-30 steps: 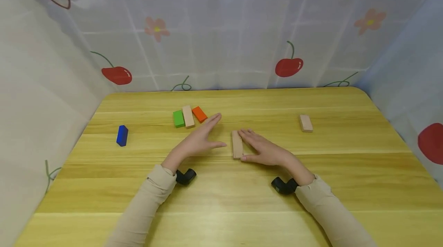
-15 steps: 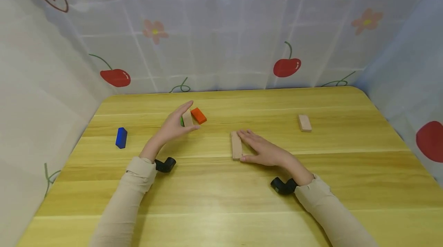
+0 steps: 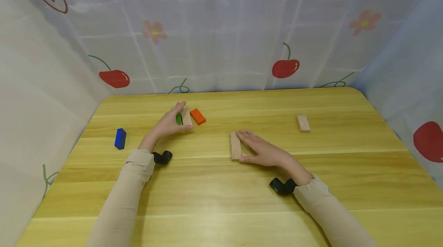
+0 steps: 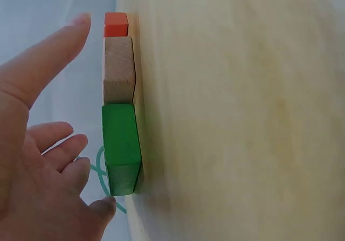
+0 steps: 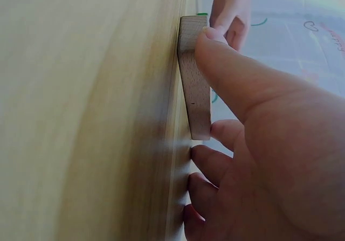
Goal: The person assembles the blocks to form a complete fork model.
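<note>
My left hand is over the green block and a plain wooden block, thumb and fingers spread. A gap shows between its thumb and the blocks in the left wrist view, where the green block, plain block and orange block stand in a row. It partly covers the green one from above. My right hand holds another plain wooden block lying on the table. The right wrist view puts its thumb at this block's near end and a fingertip at the far end.
A blue block lies at the left of the wooden table, and a plain block at the right. The orange block sits right of my left hand. A printed curtain hangs behind the table.
My left hand has moved left, away from the middle, and come down over the green and plain blocks. The right hand and its block stay in place.
</note>
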Tool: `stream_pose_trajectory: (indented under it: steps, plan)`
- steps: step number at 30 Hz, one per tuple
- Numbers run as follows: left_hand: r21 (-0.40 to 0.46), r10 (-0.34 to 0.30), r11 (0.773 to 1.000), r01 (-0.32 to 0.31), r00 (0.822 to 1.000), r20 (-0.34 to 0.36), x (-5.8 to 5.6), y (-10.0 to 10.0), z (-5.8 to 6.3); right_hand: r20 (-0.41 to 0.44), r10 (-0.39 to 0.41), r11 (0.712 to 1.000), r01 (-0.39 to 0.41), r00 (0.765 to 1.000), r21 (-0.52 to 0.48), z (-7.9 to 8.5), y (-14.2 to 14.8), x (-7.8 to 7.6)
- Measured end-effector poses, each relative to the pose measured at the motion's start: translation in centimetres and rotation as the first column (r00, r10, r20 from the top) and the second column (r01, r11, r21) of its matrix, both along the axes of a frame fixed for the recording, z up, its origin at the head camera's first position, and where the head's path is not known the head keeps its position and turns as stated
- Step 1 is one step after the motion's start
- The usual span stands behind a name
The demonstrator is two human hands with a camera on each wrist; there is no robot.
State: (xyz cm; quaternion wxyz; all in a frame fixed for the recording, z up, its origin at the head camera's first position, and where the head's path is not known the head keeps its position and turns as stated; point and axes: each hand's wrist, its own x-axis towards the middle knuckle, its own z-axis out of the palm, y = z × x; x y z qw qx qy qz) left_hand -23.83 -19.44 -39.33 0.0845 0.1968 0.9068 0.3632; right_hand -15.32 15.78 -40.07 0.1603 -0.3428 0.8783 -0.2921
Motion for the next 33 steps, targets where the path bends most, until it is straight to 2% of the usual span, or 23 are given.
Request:
stream_pose_trajectory:
  steps: [5,14,21,27,33]
  plan:
    - [-0.007,-0.004,1.000,0.004,0.999,0.034,-0.28,-0.27,-0.19,-0.005,0.003,1.000,-0.003,1.000,0.001,-0.04,-0.06,-0.04]
    - [-0.086,-0.005,0.996,0.011,0.998,0.061,-0.67,-0.61,-0.56,-0.008,0.006,1.000,-0.006,1.000,-0.001,-0.28,0.03,-0.23]
    - [-0.099,-0.012,0.995,0.017,0.999,0.049,-0.76,-0.60,-0.64,-0.007,0.003,1.000,-0.003,1.000,0.001,-0.29,0.04,-0.21]
    - [-0.146,-0.037,0.988,0.041,0.999,0.027,-0.93,-0.65,-0.75,-0.004,0.002,1.000,-0.002,1.000,-0.001,-0.25,0.07,-0.14]
    - [-0.178,-0.033,0.984,0.033,0.999,0.001,-0.86,-0.45,-0.67,-0.003,0.002,1.000,-0.002,1.000,0.002,-0.12,0.06,-0.01]
